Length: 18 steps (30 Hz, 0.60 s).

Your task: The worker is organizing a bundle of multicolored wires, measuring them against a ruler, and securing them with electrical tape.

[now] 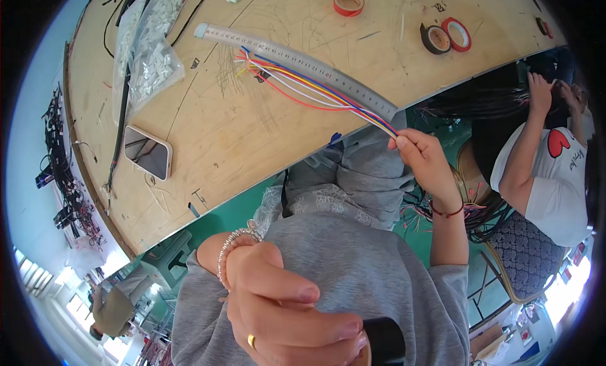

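Observation:
My right hand point(424, 157) pinches one end of a bundle of coloured wires point(303, 83) just past the table's edge. The wires fan out over the wooden table point(214, 132) alongside a long metal ruler point(297, 61). My left hand point(284, 315), with a beaded bracelet and a ring, is close to the camera at the bottom. Its fingers are closed around a black cylindrical object point(384, 341) that is only partly in view. My grey top fills the space between the two hands.
A phone point(148, 152) lies near the table's left edge. Clear bags of small white parts point(151, 56) sit at the back left. A red tape roll point(348, 3) and a black and red pair point(445, 36) lie further back. Another person point(543, 170) sits to my right.

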Tool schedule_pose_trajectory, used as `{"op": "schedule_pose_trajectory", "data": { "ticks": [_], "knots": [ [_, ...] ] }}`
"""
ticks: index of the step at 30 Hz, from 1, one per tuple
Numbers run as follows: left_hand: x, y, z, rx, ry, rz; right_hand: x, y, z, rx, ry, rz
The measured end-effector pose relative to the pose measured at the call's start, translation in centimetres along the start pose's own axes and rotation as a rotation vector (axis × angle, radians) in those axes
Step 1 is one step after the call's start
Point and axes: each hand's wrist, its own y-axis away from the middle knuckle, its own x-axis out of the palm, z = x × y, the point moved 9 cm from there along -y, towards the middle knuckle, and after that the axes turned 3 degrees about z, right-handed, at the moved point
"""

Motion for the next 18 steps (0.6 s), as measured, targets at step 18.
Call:
{"op": "schedule_pose_trajectory", "data": {
  "ticks": [18],
  "knots": [
    [4.1, -2.8, -7.0, 0.815, 0.514, 0.075, 0.2, 0.0, 0.1, 0.009, -0.054, 0.008]
  ]
}}
